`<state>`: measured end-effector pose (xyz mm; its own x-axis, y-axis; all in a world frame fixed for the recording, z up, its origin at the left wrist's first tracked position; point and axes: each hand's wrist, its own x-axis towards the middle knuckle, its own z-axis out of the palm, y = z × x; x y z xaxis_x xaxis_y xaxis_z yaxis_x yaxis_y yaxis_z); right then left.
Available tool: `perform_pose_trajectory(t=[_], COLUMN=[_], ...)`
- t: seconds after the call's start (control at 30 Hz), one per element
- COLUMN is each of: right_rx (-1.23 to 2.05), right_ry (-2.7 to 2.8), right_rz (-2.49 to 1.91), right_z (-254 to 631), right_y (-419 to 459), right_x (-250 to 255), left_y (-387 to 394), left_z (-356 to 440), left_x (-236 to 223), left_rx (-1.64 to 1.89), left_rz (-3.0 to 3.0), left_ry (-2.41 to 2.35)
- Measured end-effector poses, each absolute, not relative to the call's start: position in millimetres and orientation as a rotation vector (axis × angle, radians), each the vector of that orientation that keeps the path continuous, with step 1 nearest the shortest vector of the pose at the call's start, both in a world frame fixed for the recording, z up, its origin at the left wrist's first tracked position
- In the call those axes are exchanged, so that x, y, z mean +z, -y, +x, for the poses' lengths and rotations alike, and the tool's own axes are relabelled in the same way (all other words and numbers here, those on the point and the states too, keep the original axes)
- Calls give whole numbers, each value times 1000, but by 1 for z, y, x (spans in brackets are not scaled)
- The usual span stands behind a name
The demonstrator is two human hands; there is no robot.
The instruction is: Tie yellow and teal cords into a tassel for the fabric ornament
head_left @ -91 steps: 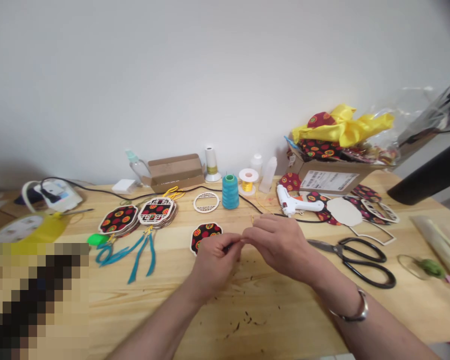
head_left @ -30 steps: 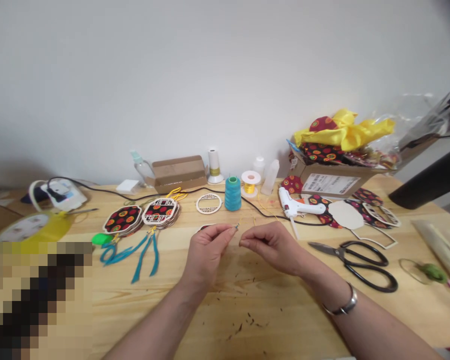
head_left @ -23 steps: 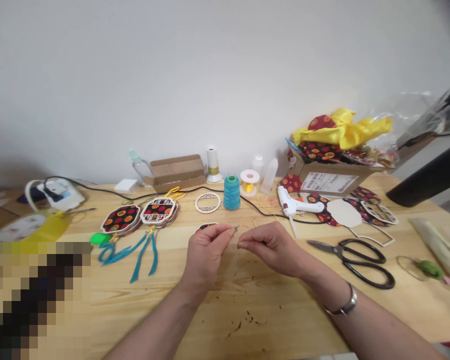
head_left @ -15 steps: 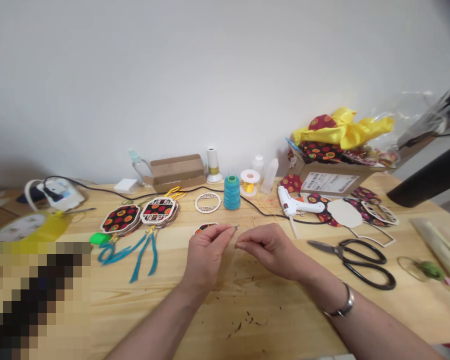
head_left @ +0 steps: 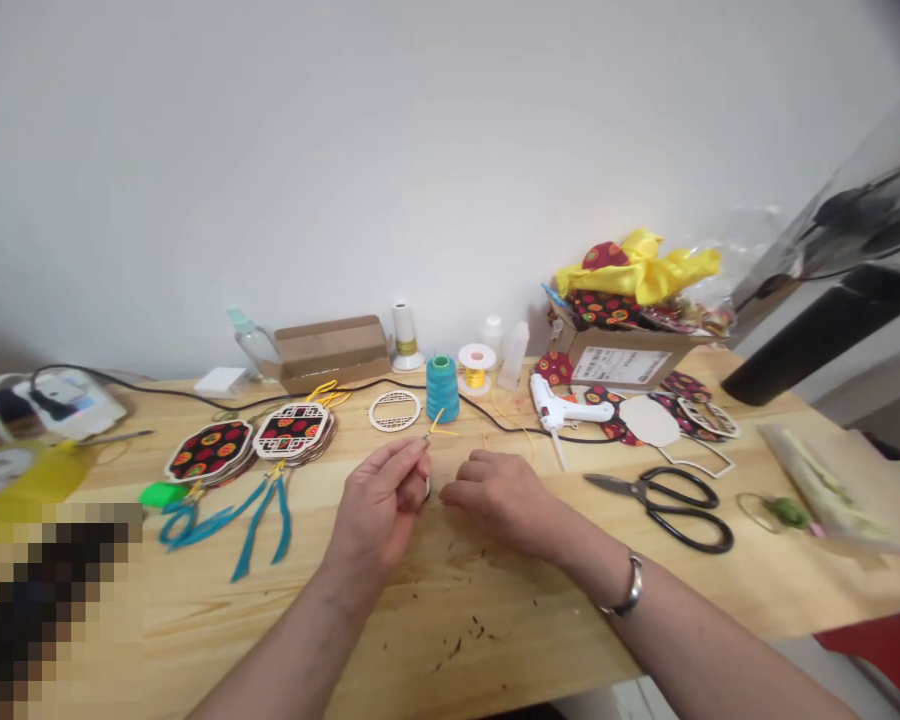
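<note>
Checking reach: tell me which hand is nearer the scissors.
Right. The right hand is left of the scissors, not touching; the left hand is farther left, past the right hand.

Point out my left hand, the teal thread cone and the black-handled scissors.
Left hand (head_left: 375, 505): head view, on the back of the hand.
Teal thread cone (head_left: 442, 391): head view, on the wound thread.
Black-handled scissors (head_left: 639, 490): head view, at the pivot.

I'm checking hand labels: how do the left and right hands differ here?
The left hand pinches yellow cord at its fingertips; the right hand shows none, its grip hidden. The right hand has a bracelet at its wrist; the left hand has none visible. Both hands are ungloved, close but apart.
</note>
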<state>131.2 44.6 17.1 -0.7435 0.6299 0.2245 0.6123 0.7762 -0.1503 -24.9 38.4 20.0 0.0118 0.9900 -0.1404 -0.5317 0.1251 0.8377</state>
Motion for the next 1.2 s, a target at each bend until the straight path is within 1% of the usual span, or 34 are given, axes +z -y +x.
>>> perform_pose_trajectory(t=[0.13, 0.27, 0.3, 0.4, 0.47, 0.53, 0.6, 0.73, 0.83, 0.9, 0.97, 1.0, 1.07, 1.2], right_rx=[-145, -215, -213, -270, -169, -98, -100, -74, 153, 392, 553, 565, 471, 301], right_ry=[2720, 2659, 2620, 2473, 2432, 2413, 2386, 2336, 2241, 2206, 2182, 2173, 2152, 2295], right_rz=[-1205, -1690, -1828, -2054, -2138, -2090, -2063, -2086, -2067, -1920, -1805, -1749, -1667, -1545], right_z=[135, 176, 193, 250, 282, 301, 309, 307, 295, 282, 265, 256, 238, 207], right_y=[-40, -21, -14, 5, 11, 13, 14, 17, 22, 24, 23, 22, 18, 8], right_x=[38, 61, 62, 50, 33, 17, 6, 8, 22, 33, 41, 44, 49, 53], left_y=[-39, -39, -38, -37, -36, -36, -36, -34, -32, -31, -31, -31, -31, -28], left_z=[-26, -25, -25, -25, -25, -25, -25, -26, -26, -27, -27, -27, -26, -25], left_x=[23, 24, 23, 23, 23, 24, 25, 31, 38, 43, 47, 49, 52, 56], left_rx=[1362, 1353, 1356, 1386, 1376, 1373, 1373, 1398, 1419, 1430, 1439, 1440, 1438, 1430], left_rz=[682, 701, 703, 699, 691, 688, 678, 673, 677, 684, 689, 691, 690, 685], left_ry=[-863, -855, -850, -840, -838, -843, -840, -826, -850, -868, -882, -885, -882, -874])
